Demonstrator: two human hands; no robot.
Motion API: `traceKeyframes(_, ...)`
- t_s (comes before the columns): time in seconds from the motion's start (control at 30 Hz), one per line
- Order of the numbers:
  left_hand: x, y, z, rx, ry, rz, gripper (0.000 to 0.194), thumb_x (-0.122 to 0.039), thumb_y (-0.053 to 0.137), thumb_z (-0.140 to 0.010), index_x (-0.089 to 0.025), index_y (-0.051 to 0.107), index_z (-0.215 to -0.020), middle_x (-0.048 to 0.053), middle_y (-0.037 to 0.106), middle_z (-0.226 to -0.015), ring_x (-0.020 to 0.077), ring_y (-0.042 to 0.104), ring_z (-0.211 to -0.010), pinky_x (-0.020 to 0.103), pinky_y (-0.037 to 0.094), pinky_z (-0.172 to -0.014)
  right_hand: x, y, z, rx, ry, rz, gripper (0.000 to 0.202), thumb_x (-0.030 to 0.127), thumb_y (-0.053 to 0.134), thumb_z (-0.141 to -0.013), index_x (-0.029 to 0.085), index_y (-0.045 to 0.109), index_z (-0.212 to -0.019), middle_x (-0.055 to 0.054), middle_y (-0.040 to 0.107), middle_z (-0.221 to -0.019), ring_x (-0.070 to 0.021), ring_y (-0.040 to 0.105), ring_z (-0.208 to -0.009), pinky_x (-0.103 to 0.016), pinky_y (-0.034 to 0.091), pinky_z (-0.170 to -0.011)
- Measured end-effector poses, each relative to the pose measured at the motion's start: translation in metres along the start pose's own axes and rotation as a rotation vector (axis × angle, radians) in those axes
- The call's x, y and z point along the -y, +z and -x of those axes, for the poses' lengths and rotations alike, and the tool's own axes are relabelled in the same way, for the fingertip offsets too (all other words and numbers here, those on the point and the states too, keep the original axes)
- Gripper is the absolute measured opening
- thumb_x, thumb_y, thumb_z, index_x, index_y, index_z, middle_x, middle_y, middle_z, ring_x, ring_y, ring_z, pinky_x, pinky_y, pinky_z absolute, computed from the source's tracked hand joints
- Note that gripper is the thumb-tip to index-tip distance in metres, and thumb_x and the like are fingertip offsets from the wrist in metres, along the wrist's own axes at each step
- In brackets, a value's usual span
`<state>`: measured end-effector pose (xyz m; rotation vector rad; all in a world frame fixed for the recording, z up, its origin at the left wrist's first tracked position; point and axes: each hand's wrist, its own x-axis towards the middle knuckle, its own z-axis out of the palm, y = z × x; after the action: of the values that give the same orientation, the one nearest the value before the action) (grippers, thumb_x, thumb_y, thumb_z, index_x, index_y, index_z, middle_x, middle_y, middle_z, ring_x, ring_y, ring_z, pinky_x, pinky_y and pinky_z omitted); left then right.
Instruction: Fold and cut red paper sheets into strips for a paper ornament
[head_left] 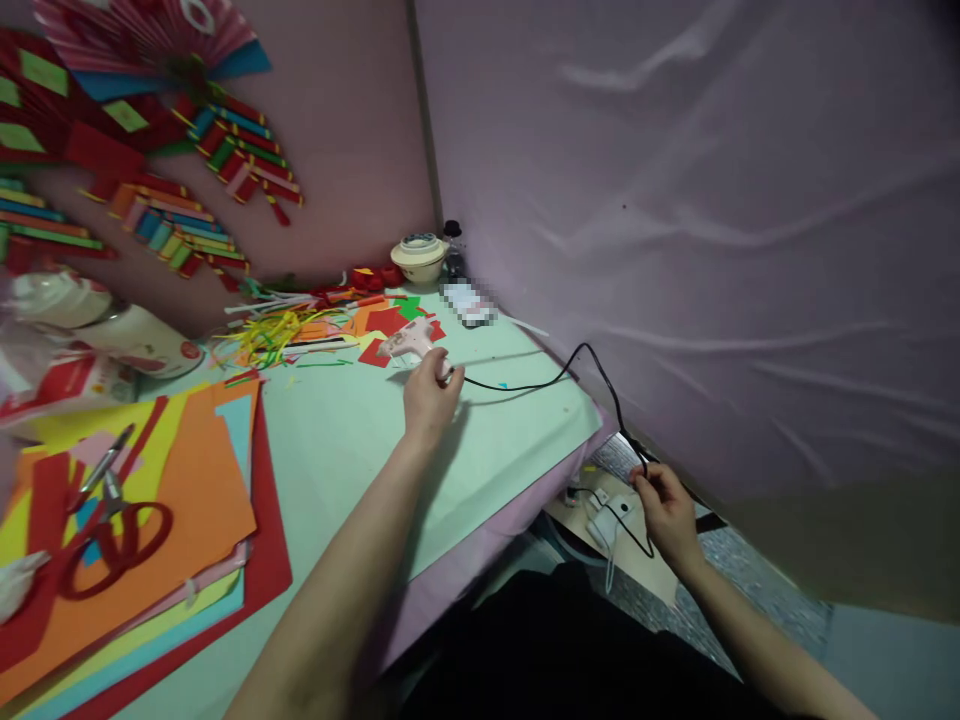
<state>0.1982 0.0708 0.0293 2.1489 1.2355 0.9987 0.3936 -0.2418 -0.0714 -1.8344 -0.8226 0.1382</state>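
Note:
A pale pink hot glue gun [409,340] is over the far part of the table, with my left hand [433,400] closed around its handle end. From that end a black power cord [525,387] runs right, arches past the table's corner and drops toward the floor. Off the table's right edge, my right hand [667,515] pinches the cord between thumb and fingers. Below the cord, a white power adapter or socket block [613,520] lies low on a pale board. Red and orange paper scraps [382,322] lie just behind the glue gun.
Red-handled scissors [112,550] rest on stacked coloured paper [214,480] at left. Behind are yellow strips [274,335], a lidded bowl [418,258], a dark bottle [454,250] and a phone [469,300]. Paper fan decorations [150,40] hang on the wall; a fabric-covered partition [697,220] stands right.

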Motion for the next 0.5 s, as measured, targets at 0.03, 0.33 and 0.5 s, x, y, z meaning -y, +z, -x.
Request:
traceKeyframes(0.03, -0.002, -0.002, 0.001, -0.005, 0.004, 0.040, 0.033, -0.032, 0.060, -0.081, -0.024, 0.060, -0.113, 0.002, 0.065, -0.083, 0.0175, 0.061, -0.071, 0.030, 0.048, -0.074, -0.002, -0.001, 0.002, 0.062, -0.008, 0.042, 0.016, 0.034, 0.055, -0.087, 0.020, 0.056, -0.081, 0.000, 0.056, -0.076, -0.0161, 0.054, -0.072, -0.029, 0.043, -0.069)
traceKeyframes(0.33, 0.004, -0.022, 0.004, -0.029, -0.189, 0.457, 0.065, -0.020, 0.051, -0.088, -0.024, 0.018, -0.144, 0.005, 0.065, -0.102, 0.0131, 0.069, -0.081, 0.028, 0.053, -0.083, -0.001, 0.005, 0.028, 0.657, -0.161, 0.280, 0.023, 0.038, 0.047, -0.091, 0.022, 0.052, -0.075, -0.004, 0.057, -0.074, -0.0206, 0.054, -0.071, -0.033, 0.044, -0.066)
traceKeyframes(0.5, 0.007, -0.019, 0.012, -0.056, -0.240, 0.671, 0.050, -0.018, 0.056, -0.085, -0.016, 0.039, -0.132, 0.010, 0.064, -0.110, 0.0148, 0.070, -0.085, 0.030, 0.054, -0.085, -0.012, 0.007, 0.031, 0.604, -0.108, 0.289, 0.022, 0.038, 0.047, -0.090, 0.022, 0.050, -0.075, -0.002, 0.054, -0.071, -0.0191, 0.053, -0.067, -0.032, 0.042, -0.065)
